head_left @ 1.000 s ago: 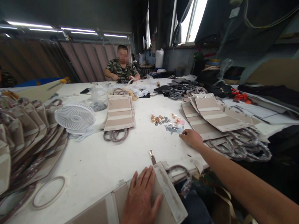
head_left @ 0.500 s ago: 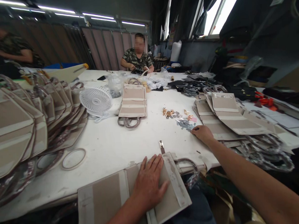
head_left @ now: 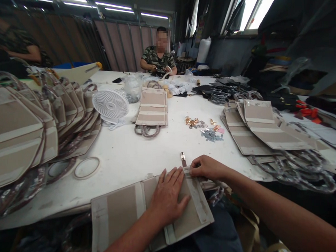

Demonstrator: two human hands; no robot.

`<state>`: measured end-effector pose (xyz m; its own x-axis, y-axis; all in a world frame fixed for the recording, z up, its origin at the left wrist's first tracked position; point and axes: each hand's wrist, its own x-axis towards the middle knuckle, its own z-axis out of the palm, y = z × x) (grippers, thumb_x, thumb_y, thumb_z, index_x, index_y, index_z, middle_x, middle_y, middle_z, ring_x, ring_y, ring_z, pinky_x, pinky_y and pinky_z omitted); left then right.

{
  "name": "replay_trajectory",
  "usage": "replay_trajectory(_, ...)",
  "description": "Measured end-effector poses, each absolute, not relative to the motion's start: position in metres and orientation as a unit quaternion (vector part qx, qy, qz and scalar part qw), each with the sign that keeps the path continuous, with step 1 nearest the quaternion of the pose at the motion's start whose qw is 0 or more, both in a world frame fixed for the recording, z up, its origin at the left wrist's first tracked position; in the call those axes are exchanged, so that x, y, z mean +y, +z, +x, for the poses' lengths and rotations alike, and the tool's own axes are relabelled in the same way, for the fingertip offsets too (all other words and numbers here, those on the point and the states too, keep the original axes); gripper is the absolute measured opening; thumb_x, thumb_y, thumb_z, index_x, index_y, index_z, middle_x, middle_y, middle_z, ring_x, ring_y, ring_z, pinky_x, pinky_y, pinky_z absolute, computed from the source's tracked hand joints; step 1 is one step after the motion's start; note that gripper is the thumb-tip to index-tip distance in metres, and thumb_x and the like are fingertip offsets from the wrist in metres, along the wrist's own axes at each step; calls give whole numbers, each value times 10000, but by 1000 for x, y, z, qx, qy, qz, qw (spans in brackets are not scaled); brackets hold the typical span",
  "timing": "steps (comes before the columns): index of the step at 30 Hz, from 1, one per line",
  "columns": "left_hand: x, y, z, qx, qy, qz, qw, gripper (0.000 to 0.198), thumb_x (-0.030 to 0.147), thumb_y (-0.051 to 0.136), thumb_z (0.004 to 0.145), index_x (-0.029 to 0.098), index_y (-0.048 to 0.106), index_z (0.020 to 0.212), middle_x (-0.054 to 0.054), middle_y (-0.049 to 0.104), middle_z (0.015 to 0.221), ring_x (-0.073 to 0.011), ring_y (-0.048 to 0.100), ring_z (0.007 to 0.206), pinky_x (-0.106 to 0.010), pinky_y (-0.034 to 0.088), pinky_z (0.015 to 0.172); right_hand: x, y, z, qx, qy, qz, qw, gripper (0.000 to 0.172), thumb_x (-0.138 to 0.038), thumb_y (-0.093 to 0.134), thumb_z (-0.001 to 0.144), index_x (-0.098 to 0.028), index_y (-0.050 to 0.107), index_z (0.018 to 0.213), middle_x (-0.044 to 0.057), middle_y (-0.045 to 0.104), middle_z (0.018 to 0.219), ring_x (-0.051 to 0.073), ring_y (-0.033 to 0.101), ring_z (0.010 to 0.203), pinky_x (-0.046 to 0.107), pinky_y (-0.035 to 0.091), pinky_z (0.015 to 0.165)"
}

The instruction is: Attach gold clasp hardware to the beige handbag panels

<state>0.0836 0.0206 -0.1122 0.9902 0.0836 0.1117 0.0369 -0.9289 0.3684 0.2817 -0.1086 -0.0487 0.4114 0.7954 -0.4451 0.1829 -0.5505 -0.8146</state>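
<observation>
A beige bag panel (head_left: 118,210) with pale tape strips lies at the table's front edge, partly overhanging it. My left hand (head_left: 171,196) rests flat on the panel, fingers stretched out. At the panel's far right corner, my right hand (head_left: 204,168) is closed in a pinch against the light strip; whatever sits between the fingertips is too small to make out. Just beyond that edge, a brown strap with a metal clasp plate (head_left: 183,158) sticks out onto the table. Small grey metal plates (head_left: 211,134) lie in a loose pile farther off, beside gold-coloured fittings (head_left: 192,122).
Stacked bag panels with plastic-wrapped handles stand at left (head_left: 15,129) and right (head_left: 262,127). A white fan (head_left: 110,104), a tape roll (head_left: 86,168) and another bag (head_left: 152,108) occupy the table. A co-worker (head_left: 159,59) sits at the far end.
My right hand has come back from the pile of grey metal plates to the panel's far right corner. My left hand stays flat on the panel. The view has shifted slightly.
</observation>
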Motion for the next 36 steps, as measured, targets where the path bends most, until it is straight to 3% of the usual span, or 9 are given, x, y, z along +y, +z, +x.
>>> replay_trajectory(4, 20, -112, 84, 35, 61, 979, 191, 818, 451, 631, 914, 192, 308, 1620, -77, 306, 1706, -295, 293, 1568, -560, 133, 1325, -98, -62, 282, -318, 403, -795, 323, 75, -224, 666, 714, -161, 707, 717, -38, 542, 486, 118, 479, 453, 228, 350, 443)
replay_trajectory(11, 20, -110, 85, 35, 92, 972, 215, 779, 396, 667, 902, 226, 360, 1597, -81, 403, 1661, -308, 375, 1523, -591, 199, 1295, -101, -63, 277, -390, 275, -837, 268, 70, -160, 691, 741, -171, 757, 762, 22, 727, 711, 170, 633, 683, 250, 427, 619)
replay_trajectory(15, 23, -109, 95, 47, 137, 959, 244, 559, 306, 690, 907, 246, 564, 1448, -76, 571, 1530, -290, 509, 1402, -556, 322, 1226, -107, -73, 269, -421, 197, -848, 256, 105, -189, 681, 795, -203, 762, 859, 16, 751, 794, 184, 665, 748, 262, 437, 681)
replay_trajectory(18, 27, -108, 107, 59, 168, 946, 270, 318, 257, 686, 931, 269, 708, 1249, -51, 697, 1338, -259, 608, 1235, -489, 442, 1085, -110, -78, 267, -422, 175, -855, 247, 100, -206, 664, 822, -219, 760, 848, 5, 745, 780, 182, 659, 737, 264, 431, 678)
replay_trajectory(22, 31, -105, 119, 88, 176, 942, 272, 157, 253, 704, 939, 309, 775, 1067, -12, 752, 1182, -249, 637, 1117, -474, 458, 962, -111, -69, 270, -417, 216, -837, 280, 89, -193, 680, 817, -205, 767, 831, 5, 739, 764, 179, 653, 744, 258, 440, 683)
replay_trajectory(24, 30, -103, 121, 100, 173, 942, 270, 136, 263, 715, 936, 323, 784, 1036, 2, 756, 1163, -245, 636, 1102, -469, 456, 941, -113, -57, 272, -396, 243, -826, 318, 70, -239, 715, 822, -193, 757, 789, 2, 716, 720, 171, 626, 700, 260, 433, 657)
replay_trajectory(26, 29, -101, 122, 107, 167, 942, 270, 119, 278, 722, 933, 328, 791, 1015, 9, 759, 1157, -244, 635, 1102, -465, 457, 932, -115, -43, 274, -345, 249, -812, 400, 183, -346, 746, 849, -190, 725, 755, -11, 653, 628, 152, 554, 591, 263, 404, 581)
replay_trajectory(31, 29, -100, 124, 122, 157, 939, 280, 91, 299, 740, 922, 336, 807, 971, 25, 767, 1158, -242, 642, 1100, -479, 454, 943, -105, -25, 276, -188, 192, -594, 758, 446, -512, 797, 836, -224, 500, 669, -66, 456, 551, 103, 405, 450, 247, 362, 454)
replay_trajectory(36, 30, -101, 125, 130, 158, 934, 291, 96, 283, 762, 908, 353, 811, 951, 48, 775, 1125, -228, 648, 1086, -468, 457, 937, -89, -43, 275, -111, 198, -467, 855, 463, -509, 765, 840, -219, 459, 649, -94, 345, 529, 68, 328, 391, 217, 338, 403)
